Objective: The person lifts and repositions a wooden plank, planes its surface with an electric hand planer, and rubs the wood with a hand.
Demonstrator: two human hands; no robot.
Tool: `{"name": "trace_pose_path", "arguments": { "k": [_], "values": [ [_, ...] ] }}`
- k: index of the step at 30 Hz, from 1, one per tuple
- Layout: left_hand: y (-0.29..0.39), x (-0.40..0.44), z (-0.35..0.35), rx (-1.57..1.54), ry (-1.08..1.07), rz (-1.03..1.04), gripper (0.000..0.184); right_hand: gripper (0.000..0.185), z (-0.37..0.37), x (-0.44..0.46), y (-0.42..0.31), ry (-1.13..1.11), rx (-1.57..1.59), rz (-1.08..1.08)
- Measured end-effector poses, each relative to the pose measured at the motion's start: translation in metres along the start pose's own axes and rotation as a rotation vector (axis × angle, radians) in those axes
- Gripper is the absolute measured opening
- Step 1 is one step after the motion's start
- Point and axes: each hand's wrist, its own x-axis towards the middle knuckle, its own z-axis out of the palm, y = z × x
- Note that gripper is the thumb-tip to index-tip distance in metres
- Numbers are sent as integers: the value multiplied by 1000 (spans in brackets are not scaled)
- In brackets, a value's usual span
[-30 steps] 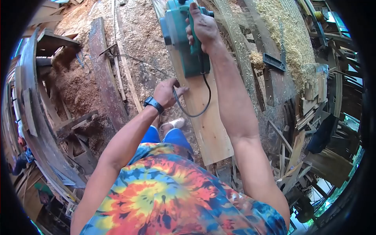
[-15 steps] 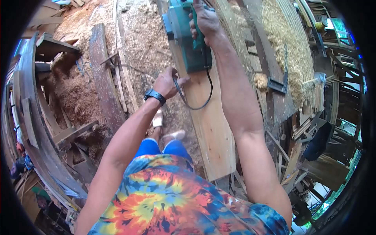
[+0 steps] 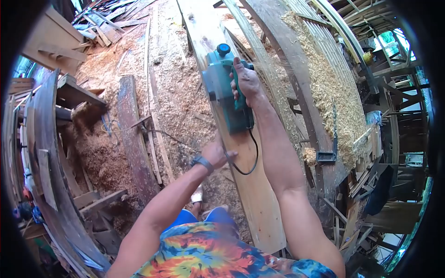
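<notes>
A teal electric hand planer (image 3: pixel 225 104) rests on a long pale wooden plank (image 3: pixel 262 208) that runs away from me. My right hand (image 3: pixel 246 82) is wrapped around the planer's handle, its thumb on top. Out of the planer's near end comes a black power cord (image 3: pixel 254 169), looping down over the plank and back to my left hand (image 3: pixel 216 153). That hand, blurred and with a watch at the wrist, is closed around the cord at the plank's left edge. One of its fingers reaches over the wood.
Wood shavings (image 3: pixel 178 106) cover the ground at the left, where a dark board (image 3: pixel 134 134) lies. Along the right run more timbers (image 3: pixel 296 78) heaped with shavings (image 3: pixel 324 78), near a dark metal bracket (image 3: pixel 327 156). Scrap wood (image 3: pixel 104 28) is piled at the far left.
The planer and both hands now appear lower in view, with more of the plank's far part showing. The view has also shifted forward. Both hands keep their holds.
</notes>
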Motion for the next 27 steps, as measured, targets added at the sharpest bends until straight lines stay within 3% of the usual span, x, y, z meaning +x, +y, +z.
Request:
{"name": "trace_pose_path", "arguments": {
  "k": [4, 8, 11, 17, 21, 23, 27],
  "values": [
    [2, 0, -1, -70, 16, 90, 90, 69, 7, 28, -10, -2, 8, 19],
    [-3, 7, 9, 103, -53, -104, 95, 69, 14, 60, -24, -13, 7, 34],
    [9, 2, -3, 121, -88, -133, 95, 69, 21, 84, -34, -20, 1, 35],
    [-1, 5, 7, 188, -81, -125, 53, 69, 30, 127, -50, -19, 1, 25],
    [16, -1, -16, 95, -145, -69, 61, 69, 38, 150, -63, -28, -2, 21],
    [-6, 4, 8, 160, -112, -89, 66, 69, 39, 168, -67, -48, -20, 22],
    [-1, 9, -7, 192, -265, -126, 69, 68, 48, 204, -79, -46, -27, 31]
  ]
}}
